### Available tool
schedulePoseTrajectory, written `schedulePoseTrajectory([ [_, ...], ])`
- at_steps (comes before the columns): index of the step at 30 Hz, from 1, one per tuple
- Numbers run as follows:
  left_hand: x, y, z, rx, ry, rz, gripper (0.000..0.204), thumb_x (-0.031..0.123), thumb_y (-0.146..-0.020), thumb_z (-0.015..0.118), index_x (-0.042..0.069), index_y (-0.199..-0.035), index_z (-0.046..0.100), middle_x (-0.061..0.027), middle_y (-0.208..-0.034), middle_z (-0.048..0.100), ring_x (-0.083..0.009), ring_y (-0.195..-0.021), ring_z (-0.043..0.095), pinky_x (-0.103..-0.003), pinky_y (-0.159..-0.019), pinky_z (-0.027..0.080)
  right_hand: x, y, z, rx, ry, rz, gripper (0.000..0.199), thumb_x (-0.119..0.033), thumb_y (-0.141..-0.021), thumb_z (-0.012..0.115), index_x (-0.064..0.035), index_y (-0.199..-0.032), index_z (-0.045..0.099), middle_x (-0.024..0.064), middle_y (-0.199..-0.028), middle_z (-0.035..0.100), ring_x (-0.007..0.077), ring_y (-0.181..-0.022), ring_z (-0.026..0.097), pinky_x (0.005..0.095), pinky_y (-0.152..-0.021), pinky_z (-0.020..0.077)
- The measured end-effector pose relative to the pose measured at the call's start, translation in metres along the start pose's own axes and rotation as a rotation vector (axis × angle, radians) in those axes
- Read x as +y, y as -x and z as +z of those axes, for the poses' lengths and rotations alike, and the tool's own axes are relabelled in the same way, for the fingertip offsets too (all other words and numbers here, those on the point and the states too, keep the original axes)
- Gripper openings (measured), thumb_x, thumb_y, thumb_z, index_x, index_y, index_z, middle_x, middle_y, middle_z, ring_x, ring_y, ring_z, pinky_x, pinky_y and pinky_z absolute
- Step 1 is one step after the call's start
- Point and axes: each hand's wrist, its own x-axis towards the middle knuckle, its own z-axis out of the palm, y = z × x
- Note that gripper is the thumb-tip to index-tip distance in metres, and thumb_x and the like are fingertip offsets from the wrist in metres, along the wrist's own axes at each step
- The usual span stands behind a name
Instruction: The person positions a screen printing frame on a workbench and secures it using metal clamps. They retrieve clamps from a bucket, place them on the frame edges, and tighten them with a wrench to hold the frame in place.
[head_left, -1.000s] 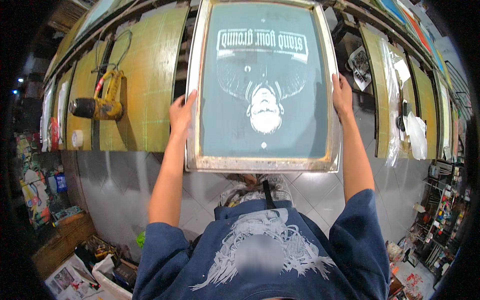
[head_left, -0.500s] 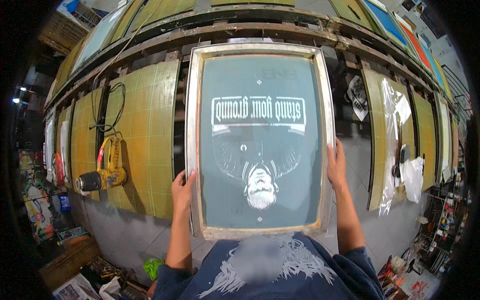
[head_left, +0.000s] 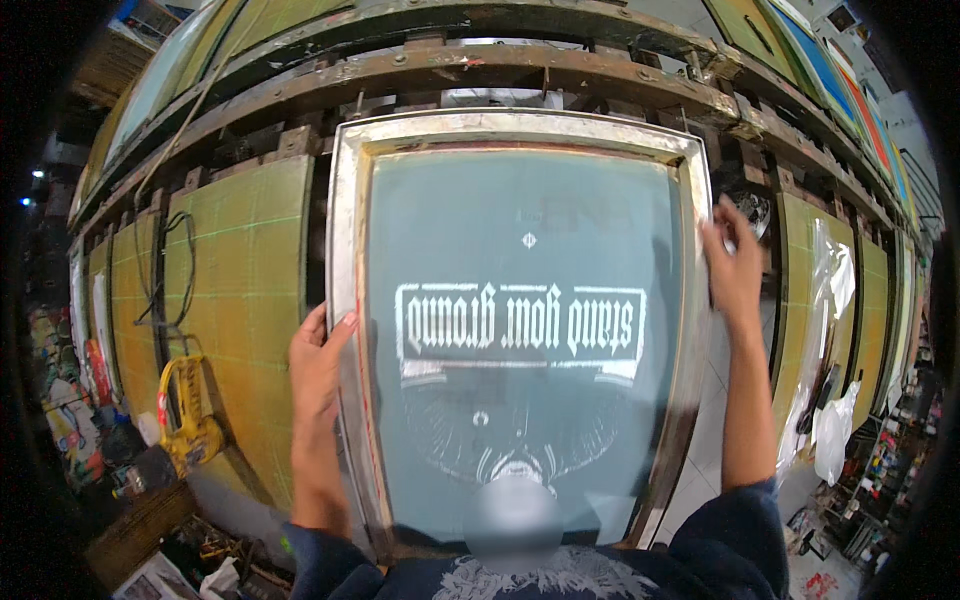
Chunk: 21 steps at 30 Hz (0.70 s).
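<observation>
I hold a large screen-printing frame (head_left: 345,250) upright in front of me, metal-edged, with a grey-green mesh bearing a pale upside-down design. My left hand (head_left: 318,365) grips the frame's left rail near its lower half. My right hand (head_left: 733,268) grips the right rail, higher up. The frame's lower edge is hidden behind my dark blue printed shirt (head_left: 540,580). Behind the frame runs a rack of wooden and rusty metal rails (head_left: 450,70).
More screens with yellow-green mesh (head_left: 240,300) stand in the rack to the left, others (head_left: 805,290) to the right. A yellow power tool (head_left: 190,420) hangs at the left. Clutter lies on the floor at lower left (head_left: 170,560); white plastic (head_left: 832,425) hangs at right.
The frame has risen and come closer, filling more of the view. My right hand has slid higher up the right rail; my left hand stays on the left rail.
</observation>
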Motion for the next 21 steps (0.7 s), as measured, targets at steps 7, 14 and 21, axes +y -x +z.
schedulePoseTrajectory([
  [7, 0.002, -0.003, 0.0, 0.038, 0.044, -0.102, 0.042, 0.012, -0.09, 0.071, -0.005, -0.127, 0.058, -0.0094, -0.109, 0.07, -0.0127, -0.095, 0.065, -0.027, -0.088, 0.049, -0.029, -0.159, 0.016, -0.233, 0.254, 0.177, 0.054, -0.044, -0.084, 0.075, 0.0054, -0.106, 0.073, 0.0103, -0.085, 0.071, 0.0152, -0.074, 0.063, 0.0274, -0.069, 0.0486],
  [14, -0.006, -0.005, -0.001, 0.179, -0.059, -0.111, 0.051, 0.019, -0.092, 0.068, -0.002, -0.135, 0.051, -0.0076, -0.105, 0.068, -0.0142, -0.086, 0.065, -0.029, -0.076, 0.054, -0.001, -0.199, 0.001, -0.387, -0.018, 0.382, 0.044, -0.044, -0.083, 0.079, -0.0044, -0.102, 0.072, -0.0023, -0.083, 0.063, 0.0089, -0.074, 0.053, 0.0243, -0.071, 0.0417],
  [21, -0.001, -0.006, -0.002, 0.147, -0.009, -0.13, 0.049, 0.017, -0.086, 0.075, -0.003, -0.127, 0.058, -0.0099, -0.106, 0.07, -0.0147, -0.091, 0.067, -0.028, -0.083, 0.053, -0.011, -0.191, 0.014, -0.39, -0.045, 0.363, 0.041, -0.043, -0.084, 0.078, -0.0067, -0.103, 0.071, -0.0042, -0.084, 0.06, 0.0079, -0.072, 0.051, 0.0251, -0.065, 0.044],
])
